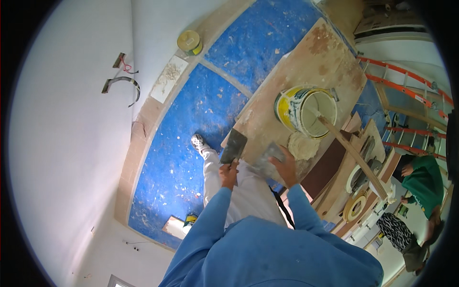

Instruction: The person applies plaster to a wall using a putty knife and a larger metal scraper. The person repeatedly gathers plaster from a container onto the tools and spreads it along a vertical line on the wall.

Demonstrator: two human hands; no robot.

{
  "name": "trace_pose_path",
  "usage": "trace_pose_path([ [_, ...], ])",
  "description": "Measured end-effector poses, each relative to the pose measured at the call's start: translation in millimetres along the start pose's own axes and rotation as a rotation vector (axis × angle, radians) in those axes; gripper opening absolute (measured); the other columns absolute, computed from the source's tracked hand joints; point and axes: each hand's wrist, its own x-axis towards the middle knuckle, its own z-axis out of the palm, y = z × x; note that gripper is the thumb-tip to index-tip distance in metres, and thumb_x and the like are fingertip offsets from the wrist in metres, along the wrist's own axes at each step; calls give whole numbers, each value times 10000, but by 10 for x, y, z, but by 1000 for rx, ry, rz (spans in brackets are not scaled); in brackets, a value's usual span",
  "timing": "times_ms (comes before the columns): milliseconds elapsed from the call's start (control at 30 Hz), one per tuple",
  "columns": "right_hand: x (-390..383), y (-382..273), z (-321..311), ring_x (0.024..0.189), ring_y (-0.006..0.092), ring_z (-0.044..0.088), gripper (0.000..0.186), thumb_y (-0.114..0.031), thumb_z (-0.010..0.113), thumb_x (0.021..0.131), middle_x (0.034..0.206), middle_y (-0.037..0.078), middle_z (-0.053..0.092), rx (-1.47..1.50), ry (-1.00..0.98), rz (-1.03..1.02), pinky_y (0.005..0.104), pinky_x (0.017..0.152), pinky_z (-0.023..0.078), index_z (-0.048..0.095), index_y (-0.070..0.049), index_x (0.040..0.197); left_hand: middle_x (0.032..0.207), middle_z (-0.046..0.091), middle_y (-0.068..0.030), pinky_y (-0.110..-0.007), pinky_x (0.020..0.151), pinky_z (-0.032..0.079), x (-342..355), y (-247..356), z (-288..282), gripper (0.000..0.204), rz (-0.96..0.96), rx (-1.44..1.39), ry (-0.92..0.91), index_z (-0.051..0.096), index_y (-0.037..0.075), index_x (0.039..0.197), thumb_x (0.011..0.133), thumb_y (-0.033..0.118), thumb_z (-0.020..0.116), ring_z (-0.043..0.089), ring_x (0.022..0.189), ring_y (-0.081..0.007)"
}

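Observation:
My left hand (pixel 228 173) is closed on the handle of a broad dark metal scraper (pixel 234 142), its blade raised over the near edge of the dusty wooden board (pixel 330 57). My right hand (pixel 285 166) grips a second metal scraper (pixel 264 160), smeared by motion, just right of the first. Beyond them on the board sits a yellow and white bucket (pixel 288 109) of pale compound, with a wooden stick (pixel 347 148) leaning out of it toward the right. A mound of whitish paste (pixel 302 147) lies beside the bucket, close to my right hand.
Blue floor covering (pixel 167 162) runs along a white wall (pixel 76 134) with dangling wires. Small cans (pixel 190 42) stand at its edges. At right are orange ladders (pixel 397 86), wood offcuts, a tape roll (pixel 354 207) and another person in a green top (pixel 423 186), another figure partly visible below.

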Motion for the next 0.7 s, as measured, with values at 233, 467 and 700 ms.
trace_pose_path([
  [233, -237, 862, -1168, 773, 127, 537, 181, -142, 655, 889, 812, 11, 608, 405, 565, 221, 303, 698, 433, 690, 34, 908, 849, 666, -40, -274, 636, 481, -323, 425, -565, 156, 619, -272, 125, 656, -33, 1008, 955, 108, 613, 573, 785, -101],
  [467, 71, -611, -1522, 730, 91, 517, 149, -142, 688, 905, 812, -2, 602, 478, 612, -130, 282, 641, 422, 690, 6, 915, 835, 654, -49, -290, 673, 534, -557, 1307, -1026, 187, 745, -157, 65, 624, -10, 1031, 938, 151, 613, 599, 744, -116],
  [700, 573, -1206, -2059, 635, 117, 559, 179, -173, 739, 851, 718, 73, 629, -15, 246, -482, 304, 582, 456, 695, 1, 849, 1135, 683, -93, -428, 836, 550, -800, 1834, -806, 389, 390, -1165, -289, 625, 49, 1208, 913, 301, 664, 675, 970, -287],
])
